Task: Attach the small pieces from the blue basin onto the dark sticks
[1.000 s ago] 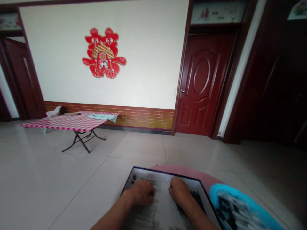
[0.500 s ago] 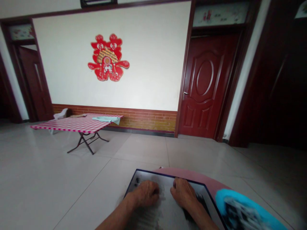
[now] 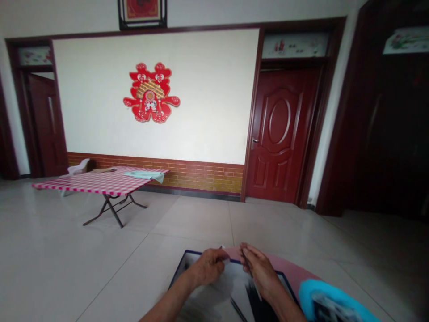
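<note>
While the box (image 3: 182, 267) lies open, a blue container (image 3: 309, 291) flanks it

2 bare forearms (image 3: 170, 297) slant inward from the lower edge. The left hand (image 3: 210, 267) is curled, fingers bent, their exact closure unclear; the right hand (image 3: 260, 269), just apart from it, pinches with bent fingers.
</note>
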A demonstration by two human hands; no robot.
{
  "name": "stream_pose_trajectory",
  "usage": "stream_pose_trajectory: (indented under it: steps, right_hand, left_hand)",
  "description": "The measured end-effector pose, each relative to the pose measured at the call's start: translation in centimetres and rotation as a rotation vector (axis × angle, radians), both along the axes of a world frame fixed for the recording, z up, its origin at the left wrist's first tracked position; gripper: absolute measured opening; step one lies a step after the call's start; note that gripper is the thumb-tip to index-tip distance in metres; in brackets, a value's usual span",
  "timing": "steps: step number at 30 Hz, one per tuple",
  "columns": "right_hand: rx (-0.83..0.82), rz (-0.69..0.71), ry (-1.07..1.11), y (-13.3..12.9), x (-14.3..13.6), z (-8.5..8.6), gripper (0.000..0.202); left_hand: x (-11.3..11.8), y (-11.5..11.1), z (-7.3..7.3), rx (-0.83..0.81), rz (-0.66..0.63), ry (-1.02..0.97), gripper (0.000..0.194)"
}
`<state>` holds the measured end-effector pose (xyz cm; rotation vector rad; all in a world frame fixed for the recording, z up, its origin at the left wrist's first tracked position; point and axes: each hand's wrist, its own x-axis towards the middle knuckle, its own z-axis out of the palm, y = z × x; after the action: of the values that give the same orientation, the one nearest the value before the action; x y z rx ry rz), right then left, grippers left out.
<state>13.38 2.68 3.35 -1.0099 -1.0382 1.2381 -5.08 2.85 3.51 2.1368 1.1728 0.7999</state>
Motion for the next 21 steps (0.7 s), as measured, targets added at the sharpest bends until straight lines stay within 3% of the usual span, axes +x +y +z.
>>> stream_pose_trajectory:
  steps: [6, 9, 12, 21]
  right_hand:
    - [-0.057, -0.013, 0.284, 0.3, 0.2, -0.1, 0.036]
    - [-0.082, -0.071, 0.229, 0.5, 0.0, -0.6, 0.037]
    - [-0.052, -0.129, 0.122, 0.8, -0.4, -1.1, 0.04]
    - [-0.002, -0.128, -0.058, 0.8, -1.0, -1.2, 0.031]
  left_hand:
    - [3.1, 1.0, -0.5, 0.103, 0.136, -0.059, 0.023]
    - [3.4, 0.9, -1.4, 0.245, 0.187, -0.007, 0.022]
    - [3.2, 1.0, -1.9, 0.321, 0.158, 0.048, 0.024]
    - [3.2, 1.3, -2.0, 0.319, 0.045, 0.017, 0.027]
